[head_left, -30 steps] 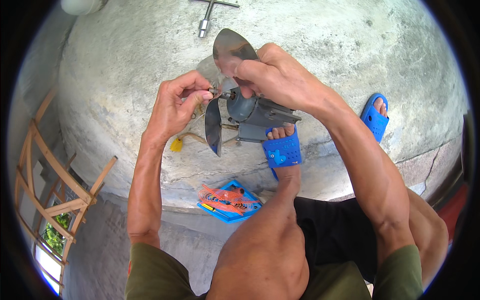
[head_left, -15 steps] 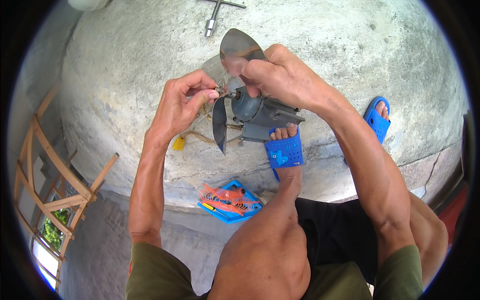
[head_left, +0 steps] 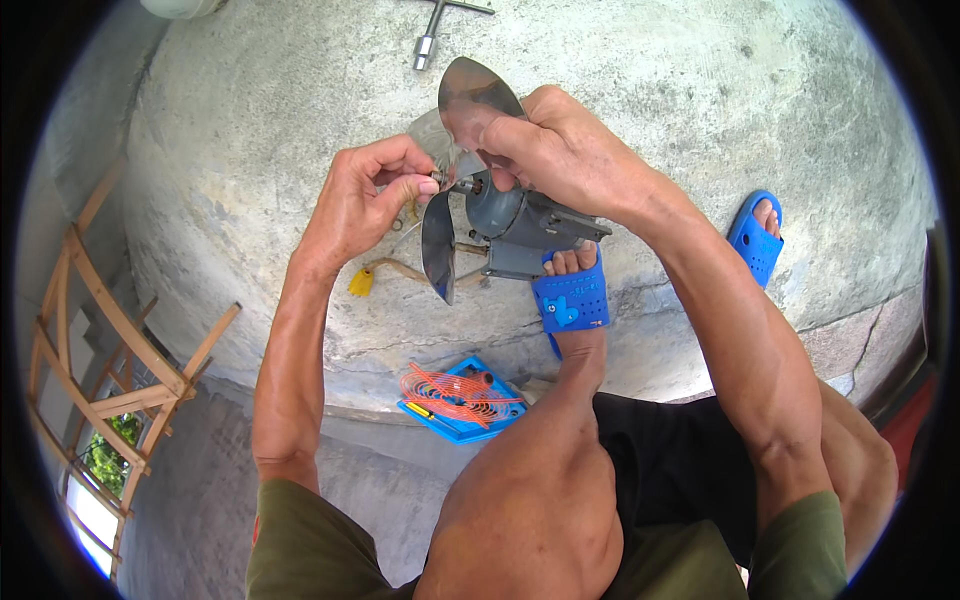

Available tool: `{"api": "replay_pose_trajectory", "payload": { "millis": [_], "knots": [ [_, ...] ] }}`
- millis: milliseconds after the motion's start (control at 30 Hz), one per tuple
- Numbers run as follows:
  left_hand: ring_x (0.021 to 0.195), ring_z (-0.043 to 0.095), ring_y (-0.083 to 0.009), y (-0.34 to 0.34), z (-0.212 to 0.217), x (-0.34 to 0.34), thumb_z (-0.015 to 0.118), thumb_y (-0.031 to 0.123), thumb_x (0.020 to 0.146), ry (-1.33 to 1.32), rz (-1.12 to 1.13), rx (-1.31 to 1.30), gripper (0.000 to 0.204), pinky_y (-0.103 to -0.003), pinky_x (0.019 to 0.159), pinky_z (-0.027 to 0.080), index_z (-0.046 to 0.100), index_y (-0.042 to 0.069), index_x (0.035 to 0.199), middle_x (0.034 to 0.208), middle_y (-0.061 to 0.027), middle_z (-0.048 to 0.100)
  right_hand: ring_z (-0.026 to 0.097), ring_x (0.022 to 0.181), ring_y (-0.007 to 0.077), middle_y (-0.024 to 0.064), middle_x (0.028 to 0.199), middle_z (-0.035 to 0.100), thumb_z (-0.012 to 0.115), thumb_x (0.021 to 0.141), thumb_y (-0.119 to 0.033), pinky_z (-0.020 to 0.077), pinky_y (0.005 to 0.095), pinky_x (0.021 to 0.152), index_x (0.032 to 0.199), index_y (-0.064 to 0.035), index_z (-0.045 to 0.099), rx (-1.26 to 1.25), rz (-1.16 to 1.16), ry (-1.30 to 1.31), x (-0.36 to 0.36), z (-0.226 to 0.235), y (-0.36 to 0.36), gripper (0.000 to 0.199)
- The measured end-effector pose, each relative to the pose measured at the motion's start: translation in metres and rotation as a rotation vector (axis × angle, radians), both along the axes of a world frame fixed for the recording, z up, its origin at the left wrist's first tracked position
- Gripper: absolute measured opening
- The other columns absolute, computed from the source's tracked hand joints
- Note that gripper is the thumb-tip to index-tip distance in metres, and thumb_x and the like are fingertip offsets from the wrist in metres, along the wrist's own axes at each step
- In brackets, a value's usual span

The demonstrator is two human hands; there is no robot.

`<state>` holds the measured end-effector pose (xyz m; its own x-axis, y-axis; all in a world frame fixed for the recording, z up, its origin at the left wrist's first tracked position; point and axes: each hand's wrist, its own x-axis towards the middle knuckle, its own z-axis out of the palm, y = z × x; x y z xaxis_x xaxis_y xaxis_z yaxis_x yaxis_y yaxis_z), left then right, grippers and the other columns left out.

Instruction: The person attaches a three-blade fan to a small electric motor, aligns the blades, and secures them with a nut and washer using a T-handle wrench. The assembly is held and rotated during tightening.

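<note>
A grey electric motor [head_left: 500,208] with a metal fan propeller [head_left: 438,250] on its shaft stands on the concrete by my foot. My right hand [head_left: 560,150] is closed round an upper blade [head_left: 472,88], thumb along its face, fingers mostly hidden behind it. With thumb and forefinger, my left hand [head_left: 370,195] pinches a small metal piece [head_left: 440,177] at the shaft's outer end. Its exact kind is covered by the fingertips. A cord [head_left: 400,268] with a yellow plug [head_left: 361,282] lies on the floor below the propeller.
A T-handle socket wrench [head_left: 428,40] lies beyond the motor. Nearer me, a blue tray [head_left: 450,433] holds an orange coiled hose or cord [head_left: 455,395]. My feet wear blue slippers [head_left: 572,303]. A wooden frame [head_left: 120,320] stands at left.
Both hands keep their places on the blade and at the shaft end. The propeller has barely shifted, and the whole view has moved slightly.
</note>
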<state>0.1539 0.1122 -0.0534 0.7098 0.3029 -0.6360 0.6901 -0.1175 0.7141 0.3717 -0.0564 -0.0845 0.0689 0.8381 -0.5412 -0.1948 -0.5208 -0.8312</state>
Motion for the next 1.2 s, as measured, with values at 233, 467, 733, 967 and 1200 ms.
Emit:
{"api": "replay_pose_trajectory", "payload": {
  "millis": [233, 467, 733, 967, 1200],
  "knots": [
    [0.092, 0.067, -0.0043, -0.001, -0.001, -0.005, 0.083, 0.004, 0.106, 0.03, 0.047, -0.053, 0.007, -0.027, 0.088, 0.056, 0.077, 0.0, 0.107, 0.094, 0.0012, 0.078, 0.062, 0.061, 0.0256, 0.0173, 0.063, 0.069, 0.062, 0.096, -0.037, 0.053, 0.0431, 0.066, 0.072, 0.0047, 0.077, -0.061, 0.045, 0.009, 0.007, 0.007, 0.002, 0.05],
    [0.092, 0.067, -0.0043, -0.005, -0.002, -0.007, 0.081, 0.004, 0.107, -0.019, 0.002, 0.017, 0.007, -0.027, 0.09, 0.057, 0.075, 0.0, 0.107, 0.095, 0.001, 0.077, 0.062, 0.064, 0.0224, 0.0142, 0.067, 0.07, 0.065, 0.096, -0.039, 0.0515, 0.0411, 0.066, 0.074, 0.0031, 0.077, -0.06, 0.052, 0.008, 0.009, 0.006, -0.001, 0.049],
    [0.092, 0.068, -0.0045, -0.009, 0.0, -0.006, 0.08, 0.004, 0.107, 0.002, 0.02, 0.002, 0.006, -0.027, 0.09, 0.057, 0.075, 0.001, 0.108, 0.095, 0.0011, 0.077, 0.062, 0.064, 0.0167, 0.0078, 0.066, 0.069, 0.064, 0.108, -0.067, 0.0492, 0.0354, 0.061, 0.081, -0.0006, 0.082, -0.078, 0.054, 0.026, 0.016, 0.019, -0.006, 0.074],
    [0.091, 0.067, -0.0043, -0.012, 0.001, -0.009, 0.078, 0.005, 0.107, -0.009, 0.073, -0.015, 0.004, -0.026, 0.089, 0.055, 0.075, 0.002, 0.108, 0.095, 0.0024, 0.076, 0.056, 0.073, 0.0094, -0.0023, 0.082, 0.065, 0.062, 0.109, -0.049, 0.0459, 0.0308, 0.063, 0.113, -0.0027, 0.083, -0.204, -0.151, -0.115, 0.047, 0.024, -0.037, 0.051],
    [0.096, 0.069, -0.008, -0.011, -0.004, -0.012, 0.078, 0.005, 0.106, -0.053, 0.032, 0.032, 0.004, -0.029, 0.092, 0.057, 0.075, 0.002, 0.107, 0.102, -0.0003, 0.076, 0.054, 0.073, 0.0075, -0.0016, 0.077, 0.063, 0.069, 0.09, -0.01, 0.0434, 0.0301, 0.067, 0.1, 0.0006, 0.079, -0.007, 0.01, 0.068, 0.031, 0.021, -0.039, 0.017]
  ]
}}
